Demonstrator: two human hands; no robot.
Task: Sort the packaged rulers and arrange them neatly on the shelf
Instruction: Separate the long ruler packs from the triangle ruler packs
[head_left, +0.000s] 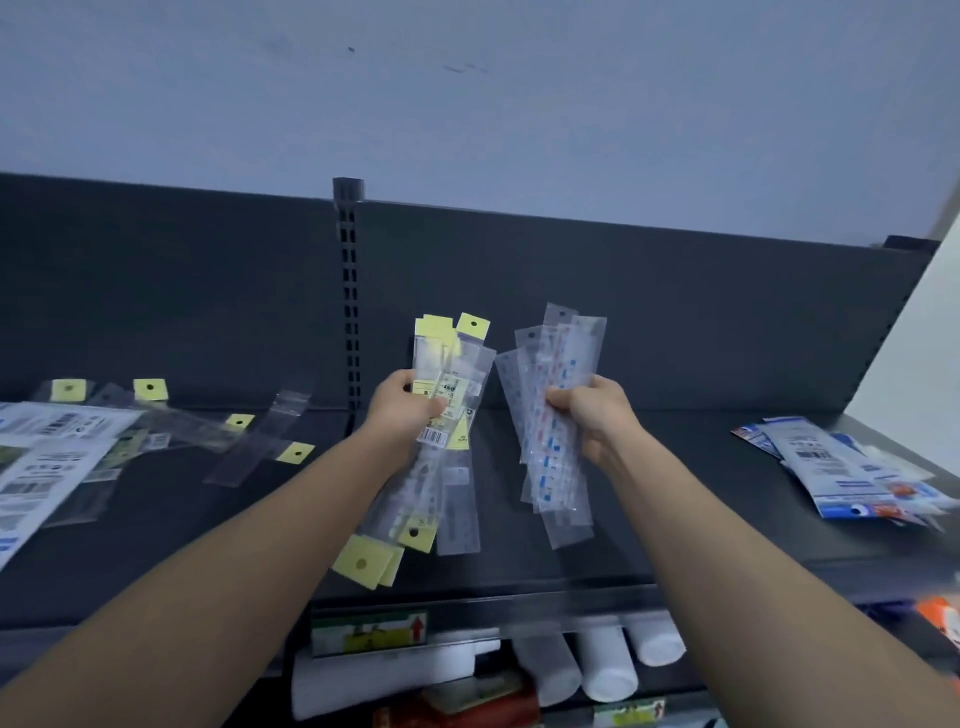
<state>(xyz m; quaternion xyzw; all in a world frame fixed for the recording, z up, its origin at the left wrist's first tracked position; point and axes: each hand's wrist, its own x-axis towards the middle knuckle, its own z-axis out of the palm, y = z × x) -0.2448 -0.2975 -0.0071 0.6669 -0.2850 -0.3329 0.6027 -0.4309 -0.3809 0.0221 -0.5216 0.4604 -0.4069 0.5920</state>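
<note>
My left hand (405, 410) grips a fanned bundle of clear ruler packs with yellow header tabs (448, 364), held above the dark shelf (649, 499). My right hand (589, 413) grips a second bundle of clear ruler packs with red and blue print (553, 457), just to the right of the first. Both bundles hang over the shelf's middle. More yellow-tabbed ruler packs (249, 436) lie scattered on the shelf at the left.
White packs with barcodes (47, 457) lie at the far left of the shelf. Blue and white packs (852, 473) are heaped at the right end. A slotted upright (350, 291) divides the back panel. White rolls (608, 660) sit on the shelf below.
</note>
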